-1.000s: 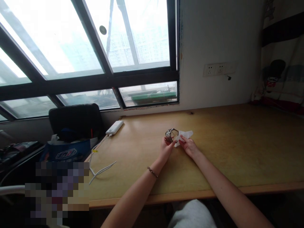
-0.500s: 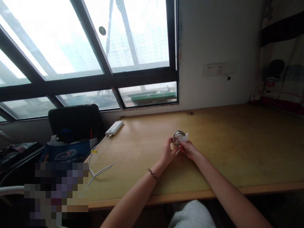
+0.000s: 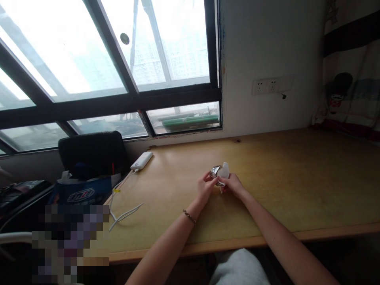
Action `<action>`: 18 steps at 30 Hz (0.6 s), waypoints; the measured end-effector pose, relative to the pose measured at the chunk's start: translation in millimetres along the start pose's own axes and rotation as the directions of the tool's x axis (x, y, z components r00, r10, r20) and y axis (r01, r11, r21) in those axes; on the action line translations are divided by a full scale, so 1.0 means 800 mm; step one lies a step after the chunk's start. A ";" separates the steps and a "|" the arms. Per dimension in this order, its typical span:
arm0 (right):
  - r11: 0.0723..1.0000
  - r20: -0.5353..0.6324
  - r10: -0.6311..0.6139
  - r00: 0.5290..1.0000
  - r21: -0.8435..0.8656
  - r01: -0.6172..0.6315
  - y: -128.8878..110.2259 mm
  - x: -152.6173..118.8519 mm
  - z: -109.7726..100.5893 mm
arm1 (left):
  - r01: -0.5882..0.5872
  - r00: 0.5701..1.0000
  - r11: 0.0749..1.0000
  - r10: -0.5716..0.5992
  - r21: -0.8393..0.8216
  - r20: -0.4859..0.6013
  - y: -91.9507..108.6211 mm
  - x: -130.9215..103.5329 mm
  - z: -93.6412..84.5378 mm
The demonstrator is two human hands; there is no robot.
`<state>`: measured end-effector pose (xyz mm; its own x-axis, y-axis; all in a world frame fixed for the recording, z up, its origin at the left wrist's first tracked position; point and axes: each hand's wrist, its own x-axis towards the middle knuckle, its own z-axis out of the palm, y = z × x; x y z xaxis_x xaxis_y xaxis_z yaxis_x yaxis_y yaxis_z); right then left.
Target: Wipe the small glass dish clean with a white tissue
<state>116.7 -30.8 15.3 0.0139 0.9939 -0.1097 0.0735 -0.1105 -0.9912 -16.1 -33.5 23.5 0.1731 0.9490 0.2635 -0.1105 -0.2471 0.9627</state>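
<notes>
The left hand (image 3: pixel 204 187) pinches a shiny watch (image 3: pixel 215 173), and the right hand (image 3: pixel 233 185) pinches a white wipe (image 3: pixel 225 171) against it.

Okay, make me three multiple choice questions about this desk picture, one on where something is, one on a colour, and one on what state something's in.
1. Where does the power bank lie?
A. at the desk's far left, near the window
B. beside the wall sockets
C. at the front edge

2. What colour is the cable from it?
A. red
B. white
C. black

3. How is the shiny metal object held?
A. lying untouched on the desk
B. in one hand only
C. between both hands with a white wipe

Answers: A, it sits by the window frame; B, it shows white; C, left hand and right hand meet around it.
</notes>
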 end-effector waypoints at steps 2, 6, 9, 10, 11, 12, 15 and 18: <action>0.993 0.039 0.024 0.999 0.111 -0.028 0.006 0.004 0.002 | 0.006 1.000 1.000 -0.006 -0.015 0.005 -0.003 0.002 0.001; 0.992 -0.124 0.074 0.989 0.106 -0.061 0.012 0.008 0.004 | 0.020 0.996 0.999 -0.016 -0.043 0.090 -0.015 0.006 0.006; 0.990 -0.142 0.127 0.982 0.075 -0.117 0.010 0.008 0.004 | -0.010 0.992 0.996 0.020 -0.085 0.127 -0.023 0.008 0.011; 0.989 -0.117 0.134 0.984 0.073 -0.126 0.009 0.007 0.005 | -0.020 0.992 0.993 0.034 -0.112 0.122 -0.023 0.009 0.012; 0.989 -0.087 0.135 0.987 0.069 -0.129 0.008 0.007 0.005 | -0.026 0.993 0.990 0.042 -0.138 0.114 -0.022 0.009 0.012; 0.990 -0.061 0.127 0.990 0.064 -0.123 0.007 0.006 0.005 | -0.024 0.993 0.987 0.042 -0.156 0.109 -0.020 0.009 0.012; 0.997 -0.050 0.082 0.995 0.011 -0.082 0.005 0.004 0.003 | 0.025 0.993 0.988 -0.008 -0.150 0.118 -0.010 0.007 0.009; 0.991 -0.147 -0.049 0.988 -0.130 0.030 0.002 0.001 -0.004 | 0.088 0.989 0.990 -0.073 -0.113 0.129 -0.001 0.005 0.005</action>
<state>119.7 -29.8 13.5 0.1564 0.9865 -0.0493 0.2025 -0.0809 -0.9759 -11.7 -30.6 24.0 0.3055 0.9314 0.1980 -0.2050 -0.1388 0.9689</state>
